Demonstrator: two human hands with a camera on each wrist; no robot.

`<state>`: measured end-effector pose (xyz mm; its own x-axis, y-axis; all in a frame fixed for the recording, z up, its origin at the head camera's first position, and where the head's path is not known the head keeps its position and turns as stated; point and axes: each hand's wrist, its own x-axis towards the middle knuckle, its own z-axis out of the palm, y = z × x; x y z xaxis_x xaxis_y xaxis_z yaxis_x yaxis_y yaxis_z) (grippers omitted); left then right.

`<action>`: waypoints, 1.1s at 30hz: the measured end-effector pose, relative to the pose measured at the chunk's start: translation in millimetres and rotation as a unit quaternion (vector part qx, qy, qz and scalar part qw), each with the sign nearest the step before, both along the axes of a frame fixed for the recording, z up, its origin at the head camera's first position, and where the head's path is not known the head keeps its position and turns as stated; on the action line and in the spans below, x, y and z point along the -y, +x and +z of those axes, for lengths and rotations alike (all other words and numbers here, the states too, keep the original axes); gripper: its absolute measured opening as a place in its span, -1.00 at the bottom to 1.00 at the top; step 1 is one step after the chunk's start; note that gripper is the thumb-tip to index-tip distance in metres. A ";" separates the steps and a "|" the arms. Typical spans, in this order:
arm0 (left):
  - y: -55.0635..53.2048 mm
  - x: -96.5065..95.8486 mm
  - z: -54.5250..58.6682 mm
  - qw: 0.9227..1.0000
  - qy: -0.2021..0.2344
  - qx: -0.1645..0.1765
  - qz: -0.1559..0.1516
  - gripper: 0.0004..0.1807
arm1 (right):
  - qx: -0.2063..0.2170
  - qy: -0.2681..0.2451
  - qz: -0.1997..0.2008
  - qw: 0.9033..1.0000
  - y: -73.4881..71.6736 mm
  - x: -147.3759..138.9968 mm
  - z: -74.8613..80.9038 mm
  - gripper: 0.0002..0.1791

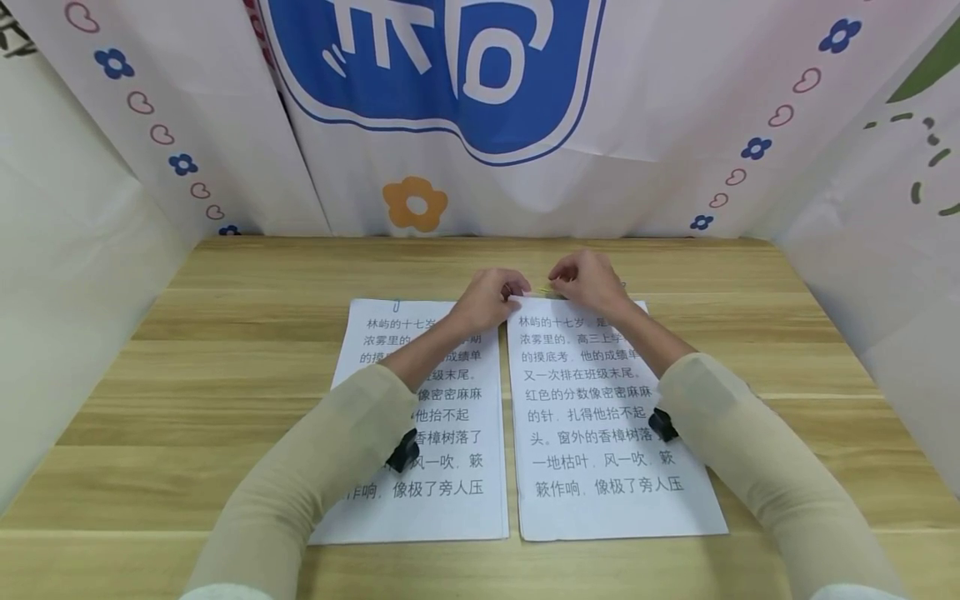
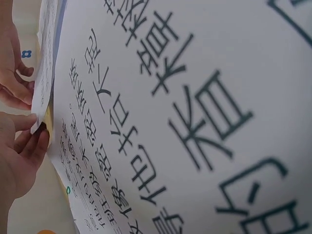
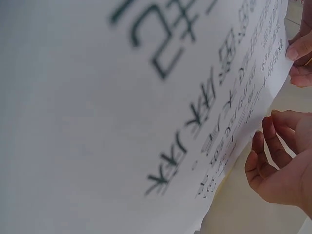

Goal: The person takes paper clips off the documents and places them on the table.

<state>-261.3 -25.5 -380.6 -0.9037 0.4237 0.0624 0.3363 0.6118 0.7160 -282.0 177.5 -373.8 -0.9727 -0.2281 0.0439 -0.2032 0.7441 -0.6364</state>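
Two printed paper stacks lie side by side. At the top left corner of the right paper stack (image 1: 600, 417), my left hand (image 1: 491, 297) pinches the sheets between thumb and fingers; the left wrist view shows this corner lifted. My right hand (image 1: 590, 279) is just past the top edge, with thumb and forefinger together at a small yellow paper clip (image 1: 545, 290). In the right wrist view the right hand (image 3: 285, 161) has its other fingers loosely bent, beside the paper edge. The left paper stack (image 1: 450, 517) carries a greenish paper clip (image 1: 396, 306) on its top edge.
Both stacks lie on a wood-grain table (image 1: 187, 417). A white printed cloth (image 1: 637, 192) hangs along the back edge, with more white cloth at both sides. My left forearm crosses the left stack, and my right forearm crosses the right one.
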 end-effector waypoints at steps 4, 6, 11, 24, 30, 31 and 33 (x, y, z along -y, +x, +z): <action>0.6 -0.1 1.0 1.000 0.005 -0.003 0.001 -0.68 | -0.002 -0.002 0.003 1.000 2.3 -1.6 1.0 -0.79; 1.2 0.7 1.8 1.000 0.009 -0.005 0.001 -0.67 | -0.004 -0.001 0.005 1.000 3.0 -2.2 1.5 -0.79; 2.6 3.5 5.1 1.000 0.019 -0.015 -0.005 -0.67 | -0.003 -0.005 0.001 1.000 5.0 -2.1 3.2 -0.77; 10.8 21.1 15.2 0.999 -0.010 -0.028 -0.045 -0.71 | -0.018 0.002 0.035 0.999 11.1 8.4 8.2 -0.74; 17.4 32.8 17.7 0.997 -0.028 -0.042 -0.055 -0.72 | -0.021 0.011 0.041 0.999 16.3 15.9 11.3 -0.75; 18.4 34.6 17.4 0.997 -0.031 -0.043 -0.054 -0.72 | -0.021 0.010 0.043 0.999 17.3 17.1 11.5 -0.75; 19.9 38.0 16.5 0.997 -0.033 -0.045 -0.052 -0.71 | -0.021 0.007 0.048 0.999 18.7 19.4 11.4 -0.74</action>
